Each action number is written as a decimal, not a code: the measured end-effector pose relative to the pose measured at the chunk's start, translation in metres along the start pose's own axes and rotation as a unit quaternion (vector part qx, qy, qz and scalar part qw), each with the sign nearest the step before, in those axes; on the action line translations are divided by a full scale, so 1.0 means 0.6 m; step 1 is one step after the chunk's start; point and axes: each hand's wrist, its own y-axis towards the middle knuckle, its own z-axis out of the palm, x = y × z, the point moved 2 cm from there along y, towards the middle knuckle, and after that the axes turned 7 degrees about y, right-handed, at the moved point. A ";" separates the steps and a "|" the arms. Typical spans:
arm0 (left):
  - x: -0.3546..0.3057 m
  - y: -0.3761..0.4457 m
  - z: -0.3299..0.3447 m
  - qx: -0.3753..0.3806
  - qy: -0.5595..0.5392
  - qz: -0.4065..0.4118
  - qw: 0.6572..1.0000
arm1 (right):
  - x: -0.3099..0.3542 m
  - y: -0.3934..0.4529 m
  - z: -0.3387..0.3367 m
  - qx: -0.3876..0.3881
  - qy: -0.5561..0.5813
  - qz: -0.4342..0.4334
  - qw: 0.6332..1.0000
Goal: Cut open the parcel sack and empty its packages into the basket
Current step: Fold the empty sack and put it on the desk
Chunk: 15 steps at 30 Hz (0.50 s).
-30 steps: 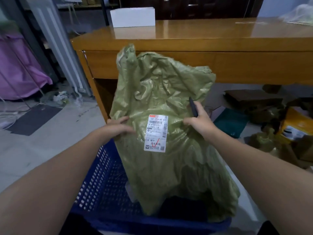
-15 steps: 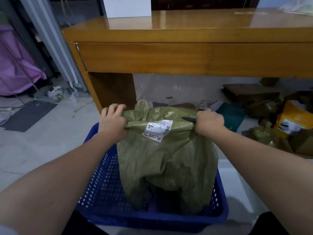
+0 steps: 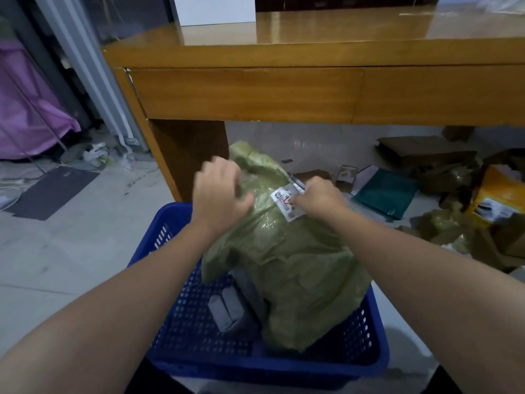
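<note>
A crumpled green woven parcel sack (image 3: 287, 260) with a white shipping label (image 3: 285, 201) hangs mouth-down over the blue plastic basket (image 3: 366, 351). My left hand (image 3: 220, 194) grips the sack's upper left part. My right hand (image 3: 321, 197) clutches the sack beside the label and also holds a dark cutter whose tip (image 3: 294, 180) pokes out past the fingers. Grey wrapped packages (image 3: 230, 311) lie in the basket under the sack's open end.
A wooden desk (image 3: 284, 92) stands right behind the basket, with a white box (image 3: 214, 8) on top. Cardboard, a teal mailer (image 3: 383, 194) and a yellow box (image 3: 500, 194) litter the floor at right. Purple cloth (image 3: 28, 115) hangs at left.
The sack was held up tall, then pulled down and bunched over the basket. Both hands have shifted their grip on its top, and grey packages now show in the basket.
</note>
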 end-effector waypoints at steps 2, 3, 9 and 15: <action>-0.010 -0.032 0.031 0.191 -0.011 0.028 0.981 | -0.009 -0.001 -0.009 0.013 0.142 0.031 0.989; -0.003 -0.046 0.049 0.283 -0.006 -0.018 0.959 | -0.011 -0.003 -0.011 0.020 0.221 0.046 0.974; 0.014 -0.081 0.089 0.364 -0.378 -0.492 0.694 | -0.019 -0.014 -0.010 0.178 0.550 0.075 0.812; -0.067 -0.063 0.056 0.307 -0.593 -0.538 0.515 | -0.042 -0.025 0.032 0.220 0.641 0.154 0.719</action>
